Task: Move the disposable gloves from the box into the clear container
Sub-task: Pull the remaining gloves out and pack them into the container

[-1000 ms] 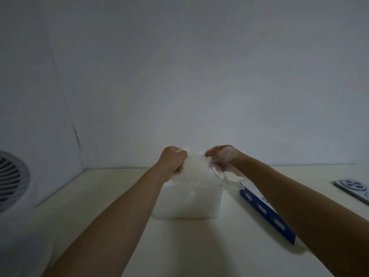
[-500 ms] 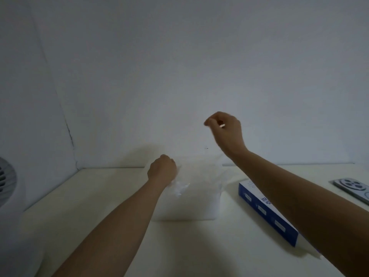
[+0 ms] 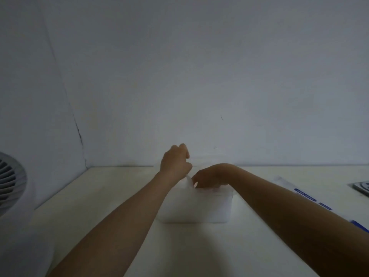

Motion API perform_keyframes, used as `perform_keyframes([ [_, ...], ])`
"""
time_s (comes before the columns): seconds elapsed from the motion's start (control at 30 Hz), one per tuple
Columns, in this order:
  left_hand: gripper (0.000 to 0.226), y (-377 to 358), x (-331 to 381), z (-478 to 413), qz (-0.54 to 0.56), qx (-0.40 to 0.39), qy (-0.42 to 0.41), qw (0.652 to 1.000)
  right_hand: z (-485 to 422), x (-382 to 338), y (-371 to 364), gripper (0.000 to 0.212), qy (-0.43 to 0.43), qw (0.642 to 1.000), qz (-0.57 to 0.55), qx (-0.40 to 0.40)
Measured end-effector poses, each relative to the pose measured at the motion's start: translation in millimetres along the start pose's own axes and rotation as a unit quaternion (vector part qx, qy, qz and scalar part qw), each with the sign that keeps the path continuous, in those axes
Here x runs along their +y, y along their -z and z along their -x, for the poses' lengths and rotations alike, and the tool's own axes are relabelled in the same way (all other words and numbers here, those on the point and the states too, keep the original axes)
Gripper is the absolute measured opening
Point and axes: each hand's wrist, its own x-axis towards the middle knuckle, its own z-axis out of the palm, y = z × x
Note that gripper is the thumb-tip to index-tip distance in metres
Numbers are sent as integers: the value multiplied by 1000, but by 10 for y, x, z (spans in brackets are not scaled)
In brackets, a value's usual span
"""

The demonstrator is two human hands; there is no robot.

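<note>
On the table (image 3: 119, 196), gloves (image 3: 216, 189) lie beneath the right hand (image 3: 211, 175).

1. No word, brand or number can be read anywhere in the view.
2. The glove box (image 3: 311, 196) at the right, white with blue trim, carries 2 blue oblong labels (image 3: 305, 191) with pale marks inside. They are too blurred and too small to read.
3. The grey device (image 3: 362, 187) at the right edge shows round marks on its face, but no legible characters.
</note>
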Motion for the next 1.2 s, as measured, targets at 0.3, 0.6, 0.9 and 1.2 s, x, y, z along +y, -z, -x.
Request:
perform_keyframes([
  [0.3,45,-267,-159,-146,-124,-408,74,902,-204,184,59,29,-42,998,-36,36],
  [0.6,50,-257,-209,-178,-131,-509,83,847,-320,245,-13,33,-103,989,-86,-60],
  [0.9,28,-93,-98,-133,3,-232,111,967,173,233,251,22,106,949,-184,232],
  [1.2,16,-90,1073,165,110,-12,-53,992,764,1094,244,17,-40,934,-124,334],
])
